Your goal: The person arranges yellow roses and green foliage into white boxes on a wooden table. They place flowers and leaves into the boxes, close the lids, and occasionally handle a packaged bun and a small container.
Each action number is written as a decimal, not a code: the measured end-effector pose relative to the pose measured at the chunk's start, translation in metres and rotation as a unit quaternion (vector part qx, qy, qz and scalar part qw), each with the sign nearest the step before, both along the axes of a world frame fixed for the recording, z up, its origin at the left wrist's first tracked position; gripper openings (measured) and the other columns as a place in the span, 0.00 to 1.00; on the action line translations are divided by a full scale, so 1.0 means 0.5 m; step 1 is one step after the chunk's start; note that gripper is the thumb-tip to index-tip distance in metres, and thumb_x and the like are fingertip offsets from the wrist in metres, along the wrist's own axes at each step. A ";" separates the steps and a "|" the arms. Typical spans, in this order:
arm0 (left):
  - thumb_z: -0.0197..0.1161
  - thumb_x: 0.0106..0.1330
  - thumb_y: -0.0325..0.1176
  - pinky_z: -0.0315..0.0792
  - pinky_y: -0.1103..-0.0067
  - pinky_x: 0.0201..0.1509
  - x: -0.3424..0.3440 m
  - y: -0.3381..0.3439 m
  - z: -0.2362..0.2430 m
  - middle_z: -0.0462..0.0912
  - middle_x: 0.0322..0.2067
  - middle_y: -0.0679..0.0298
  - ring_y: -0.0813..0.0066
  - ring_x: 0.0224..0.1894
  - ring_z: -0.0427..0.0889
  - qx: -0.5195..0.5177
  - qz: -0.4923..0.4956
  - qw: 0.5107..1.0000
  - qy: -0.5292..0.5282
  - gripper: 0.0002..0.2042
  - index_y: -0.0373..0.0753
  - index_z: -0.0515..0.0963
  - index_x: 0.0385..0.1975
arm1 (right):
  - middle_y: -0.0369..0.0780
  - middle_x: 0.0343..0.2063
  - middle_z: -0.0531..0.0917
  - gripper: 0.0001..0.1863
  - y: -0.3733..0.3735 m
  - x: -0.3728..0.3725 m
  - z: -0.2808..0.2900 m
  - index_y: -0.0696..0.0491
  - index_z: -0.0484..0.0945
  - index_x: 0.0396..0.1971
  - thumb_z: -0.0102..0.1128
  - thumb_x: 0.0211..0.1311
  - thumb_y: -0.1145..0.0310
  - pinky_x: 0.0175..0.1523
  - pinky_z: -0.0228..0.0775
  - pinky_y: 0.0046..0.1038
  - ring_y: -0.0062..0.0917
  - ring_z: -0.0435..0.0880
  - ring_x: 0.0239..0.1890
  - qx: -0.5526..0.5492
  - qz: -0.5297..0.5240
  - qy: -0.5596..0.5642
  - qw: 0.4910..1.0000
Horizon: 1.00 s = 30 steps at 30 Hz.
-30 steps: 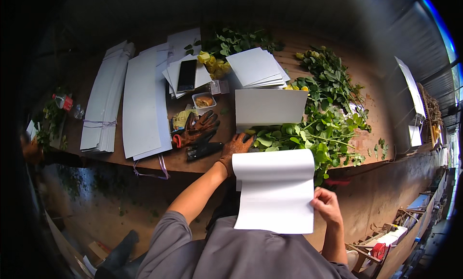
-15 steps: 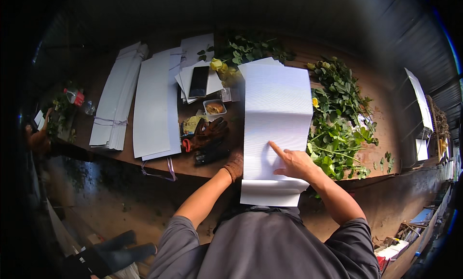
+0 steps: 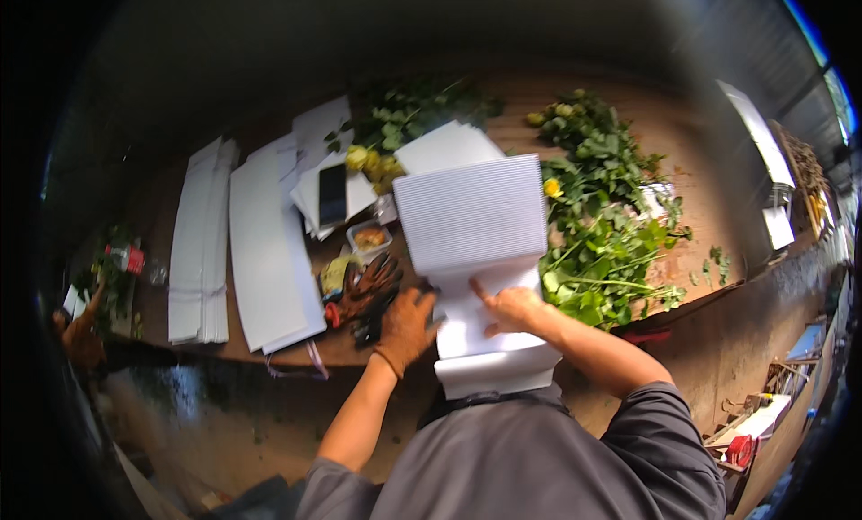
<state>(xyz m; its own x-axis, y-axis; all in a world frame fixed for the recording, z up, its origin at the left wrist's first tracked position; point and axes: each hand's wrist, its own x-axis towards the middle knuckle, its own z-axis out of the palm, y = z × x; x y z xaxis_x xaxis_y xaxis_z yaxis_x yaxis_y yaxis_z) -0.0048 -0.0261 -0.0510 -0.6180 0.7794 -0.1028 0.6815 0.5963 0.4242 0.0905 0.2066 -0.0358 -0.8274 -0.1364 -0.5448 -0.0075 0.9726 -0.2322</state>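
Note:
A white corrugated cardboard sheet (image 3: 471, 216) lies in front of me, its ribbed far part raised along a crease and its near end curled up against my body. My right hand (image 3: 512, 309), bare, rests on the flat middle of the sheet with the index finger stretched out and the thumb apart. At the sheet's left edge is my left hand (image 3: 406, 330), in a brown work glove, its fingers apart but slightly blurred; I see nothing held in it. Beside it lie a dark brown and black glove (image 3: 366, 288) and a small food tub (image 3: 369, 239).
Tied stacks of white cardboard (image 3: 199, 251) and loose white sheets (image 3: 269, 242) lie to the left. A phone (image 3: 333, 195) rests on small white cards. Cut yellow roses with leafy stems (image 3: 611, 224) cover the right. Another person's arm (image 3: 90, 315) shows far left.
My left hand has come out from behind the sheet to its left edge. The sheet's far part is folded up more sharply, and the view has turned.

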 end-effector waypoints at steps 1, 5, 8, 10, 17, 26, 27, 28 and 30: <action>0.68 0.56 0.53 0.71 0.53 0.58 0.010 0.024 0.031 0.67 0.61 0.52 0.51 0.65 0.65 -0.006 -0.095 0.995 0.015 0.31 0.46 0.74 0.58 | 0.50 0.25 0.84 0.65 0.003 0.000 -0.028 0.53 0.34 0.74 0.70 0.49 0.40 0.36 0.79 0.43 0.46 0.86 0.31 -0.006 0.014 0.011 1.000; 0.71 0.50 0.60 0.69 0.45 0.57 0.048 0.089 0.059 0.61 0.66 0.49 0.41 0.68 0.58 -0.154 -0.165 0.974 0.034 0.40 0.55 0.67 0.65 | 0.53 0.32 0.84 0.66 -0.011 -0.007 -0.010 0.57 0.31 0.73 0.71 0.51 0.43 0.44 0.78 0.42 0.50 0.85 0.38 -0.072 -0.011 0.011 0.997; 0.73 0.48 0.56 0.68 0.45 0.53 0.061 0.097 0.055 0.62 0.64 0.53 0.45 0.68 0.58 -0.137 -0.154 0.977 0.063 0.37 0.63 0.70 0.62 | 0.54 0.35 0.84 0.65 0.006 0.029 -0.021 0.54 0.31 0.73 0.71 0.51 0.46 0.45 0.78 0.42 0.52 0.84 0.39 -0.212 -0.029 0.018 0.977; 0.72 0.50 0.57 0.63 0.44 0.57 0.060 0.102 0.051 0.62 0.65 0.53 0.46 0.69 0.56 -0.170 -0.159 0.972 0.043 0.36 0.65 0.70 0.63 | 0.53 0.35 0.84 0.63 0.008 0.076 0.018 0.52 0.32 0.74 0.71 0.51 0.48 0.44 0.78 0.42 0.51 0.84 0.38 -0.244 0.032 0.032 0.969; 0.75 0.49 0.51 0.67 0.46 0.61 0.054 0.130 0.100 0.61 0.65 0.50 0.38 0.69 0.55 -0.200 -0.164 0.966 -0.003 0.38 0.64 0.69 0.65 | 0.45 0.33 0.83 0.41 -0.016 0.129 0.079 0.51 0.50 0.74 0.55 0.61 0.65 0.39 0.79 0.37 0.38 0.84 0.36 -0.081 0.092 0.084 0.989; 0.70 0.51 0.59 0.73 0.55 0.56 0.055 0.138 0.096 0.62 0.63 0.49 0.40 0.64 0.62 -0.234 -0.147 0.961 -0.023 0.37 0.70 0.67 0.65 | 0.46 0.38 0.87 0.20 0.577 -0.193 0.192 0.54 0.80 0.47 0.62 0.63 0.55 0.45 0.80 0.34 0.30 0.87 0.34 -0.196 -0.142 0.069 0.968; 0.69 0.51 0.60 0.74 0.55 0.56 0.048 0.145 0.093 0.62 0.62 0.49 0.40 0.63 0.63 -0.230 -0.161 0.960 -0.009 0.37 0.71 0.67 0.65 | 0.48 0.44 0.85 0.24 0.687 -0.221 0.100 0.54 0.75 0.55 0.63 0.63 0.58 0.46 0.81 0.35 0.32 0.87 0.35 -0.185 -0.217 0.187 0.940; 0.70 0.51 0.60 0.73 0.56 0.57 0.044 0.152 0.096 0.63 0.60 0.48 0.41 0.62 0.64 -0.235 -0.161 0.959 -0.002 0.36 0.70 0.69 0.64 | 0.51 0.52 0.80 0.38 0.758 -0.258 0.067 0.54 0.64 0.66 0.67 0.59 0.56 0.53 0.79 0.37 0.36 0.86 0.44 -0.108 -0.306 0.196 0.925; 0.70 0.49 0.60 0.71 0.57 0.59 0.038 0.165 0.105 0.65 0.57 0.47 0.42 0.59 0.66 -0.245 -0.168 0.955 0.010 0.36 0.69 0.71 0.63 | 0.60 0.61 0.68 0.59 0.904 -0.302 -0.043 0.56 0.49 0.72 0.74 0.46 0.46 0.63 0.68 0.44 0.48 0.72 0.61 0.049 -0.312 0.209 0.925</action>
<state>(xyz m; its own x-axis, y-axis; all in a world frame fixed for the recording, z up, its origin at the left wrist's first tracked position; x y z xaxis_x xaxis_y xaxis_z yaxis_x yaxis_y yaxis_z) 0.0141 0.0563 0.0016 -0.3473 0.7959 -0.4959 0.8745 0.4659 0.1352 -0.0605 0.6586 -0.0573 -0.8697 0.4724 -0.1428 0.4935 0.8342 -0.2460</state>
